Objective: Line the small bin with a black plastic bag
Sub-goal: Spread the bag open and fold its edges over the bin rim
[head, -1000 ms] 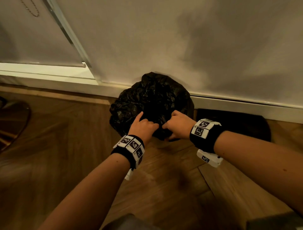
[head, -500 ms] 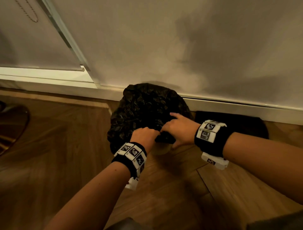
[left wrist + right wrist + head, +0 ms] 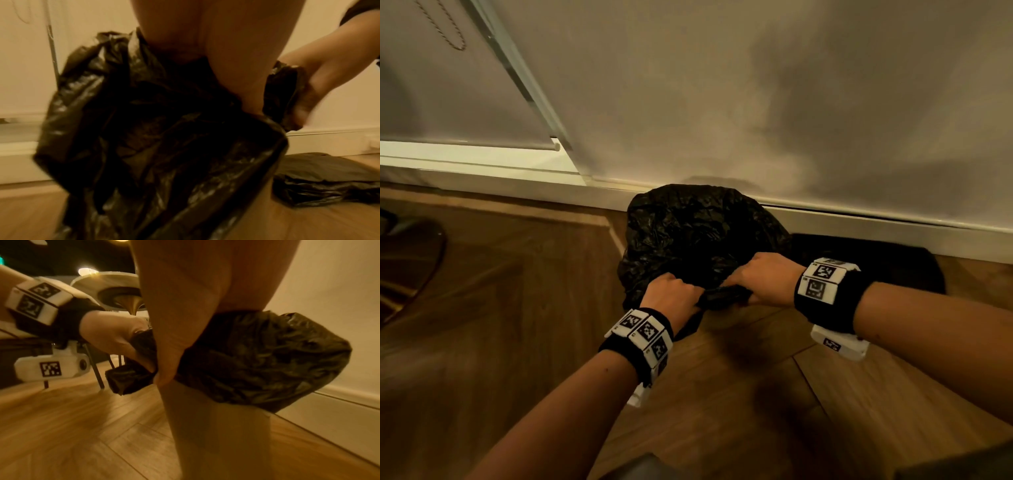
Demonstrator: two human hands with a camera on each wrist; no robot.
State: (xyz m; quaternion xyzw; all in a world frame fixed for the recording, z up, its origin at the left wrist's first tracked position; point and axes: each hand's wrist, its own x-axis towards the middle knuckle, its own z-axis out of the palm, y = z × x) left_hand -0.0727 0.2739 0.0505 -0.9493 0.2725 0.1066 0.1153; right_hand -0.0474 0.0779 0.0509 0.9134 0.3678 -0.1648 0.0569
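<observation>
Both hands now grip bunched slack at the near rim, the left hand [image 3: 671, 294] and right hand [image 3: 767, 277] having closed together on the black plastic bag [image 3: 688, 233] draped over the small bin [image 3: 218, 434] by the wall; likely tightening the liner.

A home-like room, by its warm herringbone wooden floor [image 3: 482, 342], white skirting board [image 3: 893, 233], plain pale wall [image 3: 722, 102] and round pedestal table [image 3: 115, 282]
</observation>
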